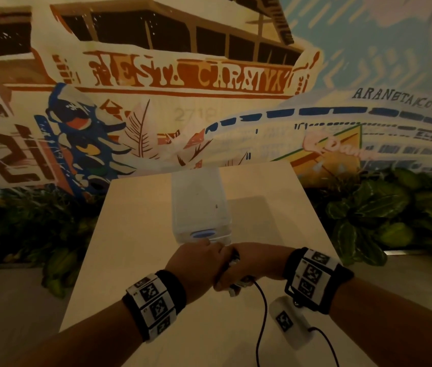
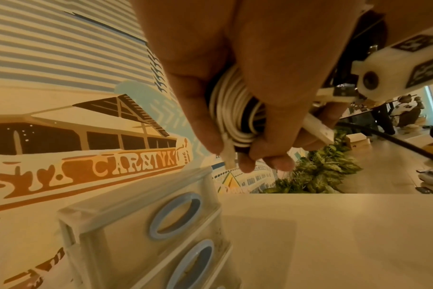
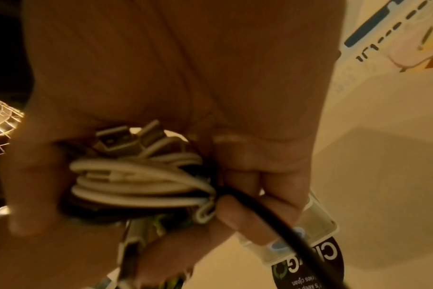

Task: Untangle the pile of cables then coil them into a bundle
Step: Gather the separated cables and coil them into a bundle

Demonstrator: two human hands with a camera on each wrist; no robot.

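Both hands meet over the middle of the white table (image 1: 135, 247). My left hand (image 1: 199, 260) and right hand (image 1: 252, 266) together grip a small coiled bundle of cables (image 1: 233, 260), mostly hidden between them in the head view. In the left wrist view the white coils (image 2: 235, 109) sit between my thumb and curled fingers (image 2: 272, 140), and a white plug (image 2: 227, 156) sticks out below. The right wrist view shows the white loops (image 3: 141, 181), two metal USB plugs (image 3: 116, 140) and a black cable (image 3: 284, 224) that trails off. This black cable (image 1: 262, 313) hangs toward the table's near edge.
A clear plastic box (image 1: 201, 205) with blue-ringed lid holes (image 2: 176, 215) stands just beyond my hands. Green plants (image 1: 368, 215) flank the table on both sides. A painted mural wall (image 1: 183, 75) rises behind. A black printed label (image 3: 321, 264) lies under the right hand.
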